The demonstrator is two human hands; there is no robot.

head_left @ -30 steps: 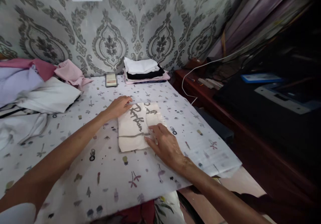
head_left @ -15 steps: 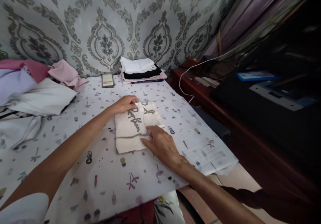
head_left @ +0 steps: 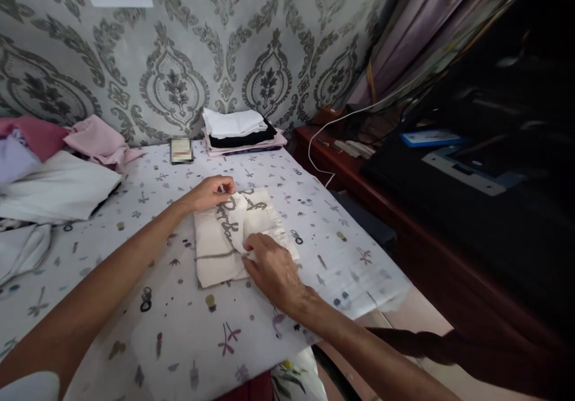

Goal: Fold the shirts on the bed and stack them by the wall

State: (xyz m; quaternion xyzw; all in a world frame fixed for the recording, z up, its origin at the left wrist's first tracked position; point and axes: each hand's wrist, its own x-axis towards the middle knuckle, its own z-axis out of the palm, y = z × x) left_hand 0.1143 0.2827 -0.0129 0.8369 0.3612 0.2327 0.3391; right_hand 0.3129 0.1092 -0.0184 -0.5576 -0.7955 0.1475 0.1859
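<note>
A folded cream garment [head_left: 220, 242] with dark script lettering lies on the patterned tablecloth [head_left: 179, 323] in the middle of the view. My left hand [head_left: 210, 192] pinches the garment's far left corner. My right hand [head_left: 272, 268] grips its right-hand fold near the front, lifting that edge up and leftwards. The cloth bunches between the two hands.
A stack of folded white, black and pink clothes [head_left: 238, 130] sits by the wall. A small card-like object [head_left: 181, 150] lies left of it. Loose pink and white garments [head_left: 54, 173] pile at the left. A dark wooden cabinet [head_left: 359, 173] with a white cable [head_left: 332, 125] stands right.
Both hands went from lying flat on the garment to gripping it. The right-hand side has been lifted and folded leftwards. The view has shifted slightly.
</note>
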